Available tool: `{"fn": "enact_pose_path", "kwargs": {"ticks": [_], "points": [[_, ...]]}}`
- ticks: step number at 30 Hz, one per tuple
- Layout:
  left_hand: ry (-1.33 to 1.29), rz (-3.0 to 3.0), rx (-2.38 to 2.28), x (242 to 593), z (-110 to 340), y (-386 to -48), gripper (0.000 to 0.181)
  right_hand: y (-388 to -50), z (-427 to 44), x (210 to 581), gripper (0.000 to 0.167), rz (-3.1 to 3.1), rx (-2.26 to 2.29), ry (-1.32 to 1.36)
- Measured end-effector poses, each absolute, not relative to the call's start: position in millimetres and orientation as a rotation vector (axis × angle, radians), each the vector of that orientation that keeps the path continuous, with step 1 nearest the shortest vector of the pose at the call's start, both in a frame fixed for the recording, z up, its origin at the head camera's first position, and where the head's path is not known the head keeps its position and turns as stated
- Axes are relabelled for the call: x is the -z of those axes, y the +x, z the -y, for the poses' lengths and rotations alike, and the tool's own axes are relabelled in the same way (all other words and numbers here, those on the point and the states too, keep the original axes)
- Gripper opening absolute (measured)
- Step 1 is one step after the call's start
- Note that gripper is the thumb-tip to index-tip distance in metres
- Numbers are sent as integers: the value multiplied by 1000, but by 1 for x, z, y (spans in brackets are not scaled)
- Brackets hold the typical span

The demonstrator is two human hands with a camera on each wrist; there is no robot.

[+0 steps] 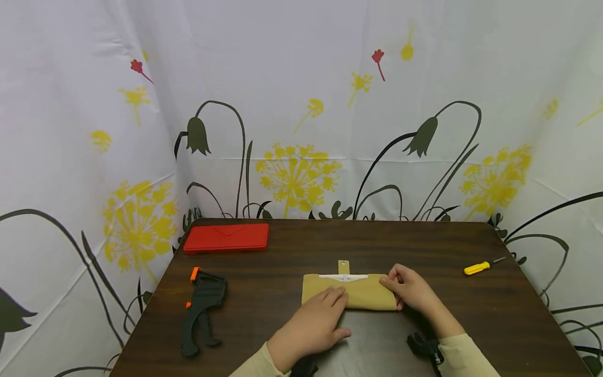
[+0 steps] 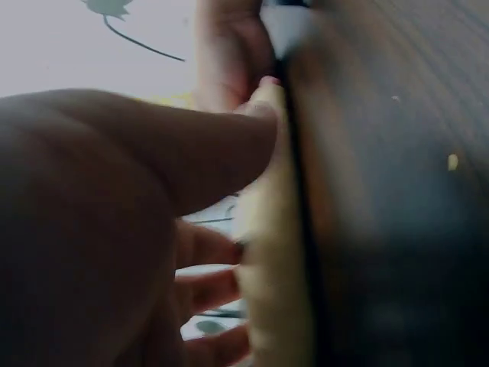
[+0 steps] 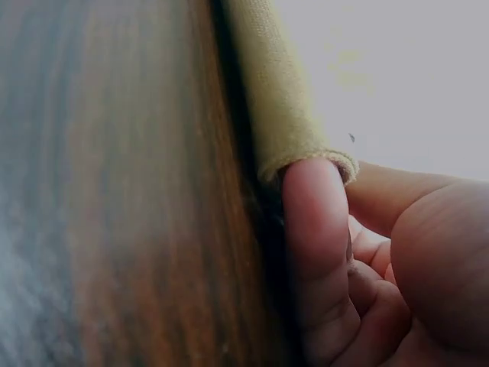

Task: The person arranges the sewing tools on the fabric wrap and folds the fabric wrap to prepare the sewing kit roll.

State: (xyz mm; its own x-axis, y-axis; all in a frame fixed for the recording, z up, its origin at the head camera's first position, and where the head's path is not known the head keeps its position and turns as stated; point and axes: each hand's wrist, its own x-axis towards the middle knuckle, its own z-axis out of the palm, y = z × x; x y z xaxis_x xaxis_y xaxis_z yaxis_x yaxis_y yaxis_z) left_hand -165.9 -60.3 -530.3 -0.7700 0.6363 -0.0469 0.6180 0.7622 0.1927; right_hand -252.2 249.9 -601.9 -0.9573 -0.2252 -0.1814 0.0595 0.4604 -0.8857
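A tan fabric pouch (image 1: pixel 363 296) lies on the table, with a small snap tab (image 1: pixel 344 267) sticking out at its far edge. Something white (image 1: pixel 343 277) shows in its top opening; what it is I cannot tell. My left hand (image 1: pixel 313 324) rests on the pouch's near left part, fingers extended over it and thumb apart. At the pouch's right end, my right hand (image 1: pixel 414 290) pinches the edge. The right wrist view shows one fingertip (image 3: pixel 315 199) tucked into the rolled end of the fabric (image 3: pixel 286 99), with the thumb on the outer side.
To the left lies a black clamp with orange tips (image 1: pixel 203 309). A red case (image 1: pixel 226 238) sits at the back left. A yellow-handled screwdriver (image 1: pixel 477 268) lies at the right. Behind the dark wooden table (image 1: pixel 424 238) hangs a flower-print curtain (image 1: pixel 301 63).
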Motion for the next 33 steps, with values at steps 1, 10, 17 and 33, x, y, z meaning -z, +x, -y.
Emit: {"fn": "enact_pose_path", "kwargs": {"ticks": [1,10,17,33], "points": [[988,-2860,-219,533,57,-166,77,-251,-250,601,34,-2426,1519,-130],[895,-2898,-227,540,51,-172,73,-240,-231,546,26,-2371,1872,-31],[930,-2939,-157,536,50,-179,63,-261,-179,552,20,-1818,2164,25],[963,-3016,-128,554,51,-209,52,-272,-165,597,46,-1888,2030,-61]]}}
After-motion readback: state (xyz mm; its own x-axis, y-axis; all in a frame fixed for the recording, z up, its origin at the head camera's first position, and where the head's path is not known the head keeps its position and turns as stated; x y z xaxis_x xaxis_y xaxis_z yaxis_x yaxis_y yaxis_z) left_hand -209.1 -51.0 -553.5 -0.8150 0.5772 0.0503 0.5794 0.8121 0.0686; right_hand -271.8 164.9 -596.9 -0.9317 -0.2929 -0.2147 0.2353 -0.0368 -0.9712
